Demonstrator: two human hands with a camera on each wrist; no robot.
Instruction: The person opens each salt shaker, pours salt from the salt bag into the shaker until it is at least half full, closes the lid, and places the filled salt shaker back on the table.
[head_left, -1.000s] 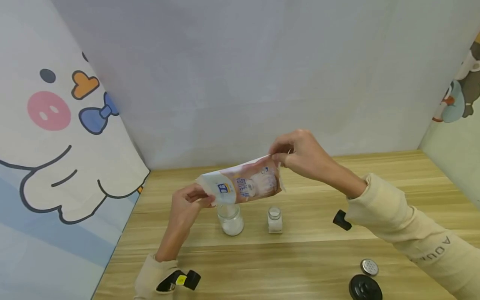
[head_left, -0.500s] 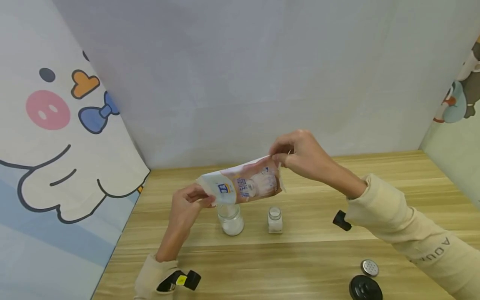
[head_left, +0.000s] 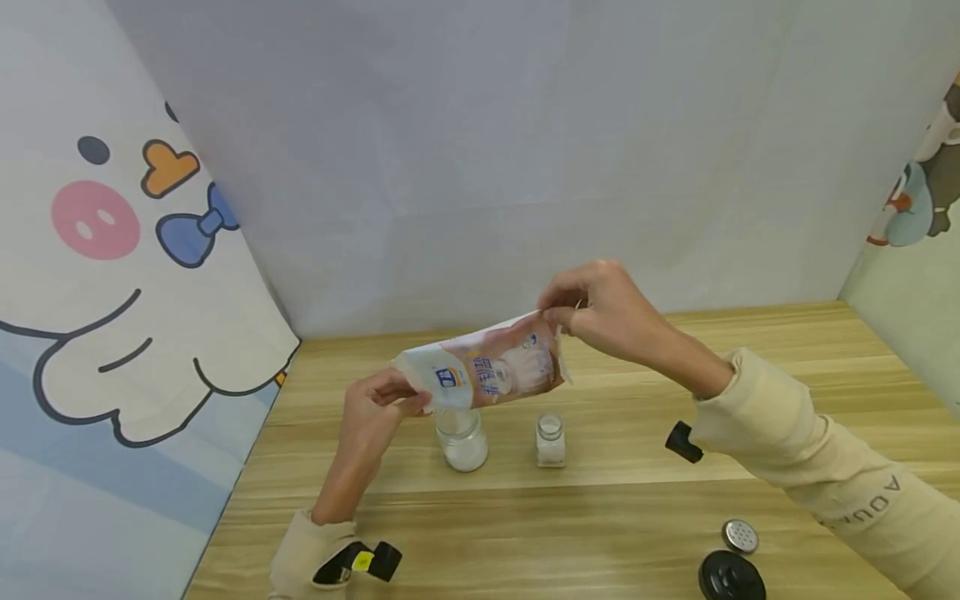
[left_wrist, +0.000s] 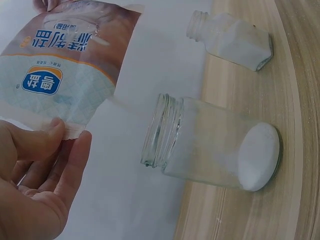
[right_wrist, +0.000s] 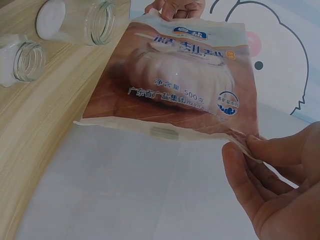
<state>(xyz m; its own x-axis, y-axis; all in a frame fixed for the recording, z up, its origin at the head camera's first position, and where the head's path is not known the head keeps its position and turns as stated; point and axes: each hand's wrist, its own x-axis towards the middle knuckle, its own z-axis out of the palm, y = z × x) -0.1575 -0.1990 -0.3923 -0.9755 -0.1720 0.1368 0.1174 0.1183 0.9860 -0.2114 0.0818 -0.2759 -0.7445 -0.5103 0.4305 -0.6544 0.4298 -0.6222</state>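
Observation:
A printed bag of salt (head_left: 510,367) hangs tilted in the air between both hands, its left end lower. My left hand (head_left: 375,417) pinches the pale end; in the left wrist view, thumb and fingers (left_wrist: 75,165) press on its edge. With thumb and fingertips, my right hand (head_left: 607,308) holds the brown end by a corner, higher up. Under the bag's left end stands a wide glass jar (head_left: 463,446), upright, with white salt at its bottom. A faint whitish streak runs from the bag's corner toward the jar mouth (left_wrist: 162,130) in the left wrist view.
Right of the jar stands a small uncapped glass shaker bottle (head_left: 551,442) holding white salt. Near the front right lie a perforated metal cap (head_left: 740,536) and a black lid (head_left: 731,575) on the wooden table (head_left: 600,533). A pale cloth wall (head_left: 480,167) rises behind.

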